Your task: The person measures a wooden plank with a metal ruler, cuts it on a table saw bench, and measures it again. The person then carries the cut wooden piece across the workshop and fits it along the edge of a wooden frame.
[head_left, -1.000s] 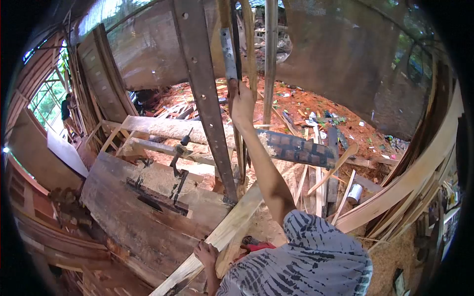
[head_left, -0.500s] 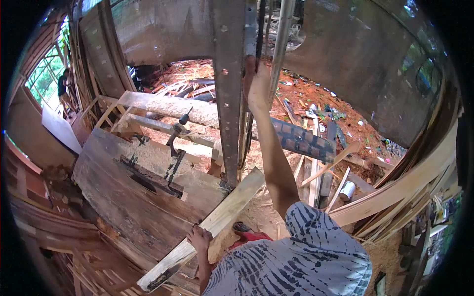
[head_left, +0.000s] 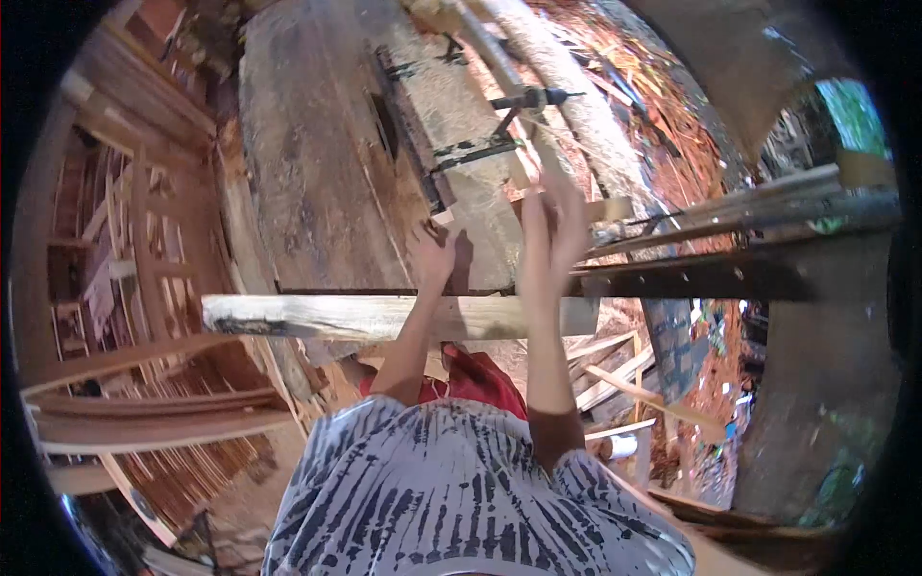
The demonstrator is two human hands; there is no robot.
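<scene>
My left hand (head_left: 430, 257) is over the worn wooden bench top (head_left: 307, 163), its fingers spread and bent near the end of a dark metal bar (head_left: 415, 158). Whether the fingertips touch the bar I cannot tell. Motion smears my right hand (head_left: 555, 226), raised at the bench's right side, close to a small wooden block (head_left: 609, 208) and below a dark metal rod fitting (head_left: 523, 104). What its fingers do is unclear. A pale wooden board (head_left: 336, 316) lies crosswise along the near bench edge, under my forearms, with neither hand on it.
A dark perforated metal post (head_left: 701, 278) runs out to the right, beside sheet metal (head_left: 826, 384). Sawdust-covered timber (head_left: 567, 77) lies beyond the bench. Wooden frames (head_left: 154, 230) and stacked strips (head_left: 192, 470) stand at the left. Scrap wood (head_left: 624, 370) is at lower right.
My view has turned down and left. My right hand has come down from the upright metal post to the bench side. My left hand has left the board and moved onto the bench top.
</scene>
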